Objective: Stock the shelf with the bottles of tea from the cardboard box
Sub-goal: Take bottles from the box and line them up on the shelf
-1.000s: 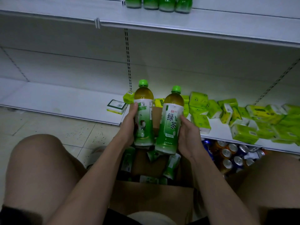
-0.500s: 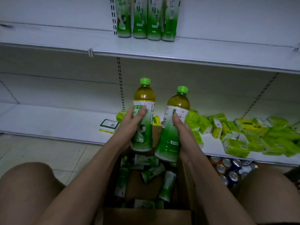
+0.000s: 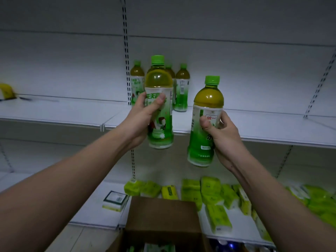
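Note:
My left hand point(image 3: 141, 120) grips a green-capped tea bottle point(image 3: 160, 104) upright, held in front of the middle shelf point(image 3: 254, 128). My right hand point(image 3: 221, 135) grips a second tea bottle point(image 3: 205, 124), slightly lower and tilted a little, just before the shelf's front edge. Behind the left bottle, several tea bottles point(image 3: 181, 88) stand in a group on that shelf, partly hidden. The open cardboard box point(image 3: 161, 215) sits below between my arms, with more bottles barely visible inside at the bottom edge.
Green tissue packs point(image 3: 212, 197) lie scattered on the bottom shelf, with a small white-and-green box point(image 3: 115, 200) to their left. A yellow object point(image 3: 6, 90) sits at the far left of the middle shelf. Slotted shelf uprights point(image 3: 126, 51) run vertically behind the bottles.
Both hands have lifted their bottles from above the box up to the level of the middle shelf. The view has tilted upward, so the box now shows only at the bottom.

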Action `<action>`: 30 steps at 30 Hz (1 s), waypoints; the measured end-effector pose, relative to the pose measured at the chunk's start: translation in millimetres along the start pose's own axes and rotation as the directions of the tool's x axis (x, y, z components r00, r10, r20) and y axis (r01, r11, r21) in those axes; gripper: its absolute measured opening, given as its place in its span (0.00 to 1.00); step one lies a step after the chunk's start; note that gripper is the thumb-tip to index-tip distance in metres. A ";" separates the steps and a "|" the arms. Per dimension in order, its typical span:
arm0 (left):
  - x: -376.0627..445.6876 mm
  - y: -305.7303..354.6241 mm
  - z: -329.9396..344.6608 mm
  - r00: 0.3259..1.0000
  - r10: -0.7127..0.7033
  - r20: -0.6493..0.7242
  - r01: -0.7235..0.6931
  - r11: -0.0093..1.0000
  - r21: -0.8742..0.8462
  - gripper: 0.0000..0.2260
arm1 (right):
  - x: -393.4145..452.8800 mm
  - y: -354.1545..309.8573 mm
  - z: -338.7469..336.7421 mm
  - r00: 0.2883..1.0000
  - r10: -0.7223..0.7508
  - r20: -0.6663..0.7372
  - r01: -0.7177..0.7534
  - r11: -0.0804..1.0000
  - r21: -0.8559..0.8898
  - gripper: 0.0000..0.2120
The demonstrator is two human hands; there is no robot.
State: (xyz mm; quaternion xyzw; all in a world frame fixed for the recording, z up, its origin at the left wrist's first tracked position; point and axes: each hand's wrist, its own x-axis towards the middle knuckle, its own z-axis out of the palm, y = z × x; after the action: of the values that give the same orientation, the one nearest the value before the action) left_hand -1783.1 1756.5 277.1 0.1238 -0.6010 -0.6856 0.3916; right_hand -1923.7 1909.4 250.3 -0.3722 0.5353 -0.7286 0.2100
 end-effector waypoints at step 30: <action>131.2 -36.5 67.9 0.996 -0.088 0.013 0.073 0.892 0.447 0.25 | 150.0 22.0 -53.2 0.996 -0.089 -0.032 0.082 0.982 -0.170 0.24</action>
State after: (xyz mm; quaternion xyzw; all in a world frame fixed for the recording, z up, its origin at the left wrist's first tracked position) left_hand -1927.7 1714.8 299.8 0.2239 -0.7428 -0.5473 0.3141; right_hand -2061.7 1829.5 269.4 -0.3967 0.5826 -0.6962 0.1356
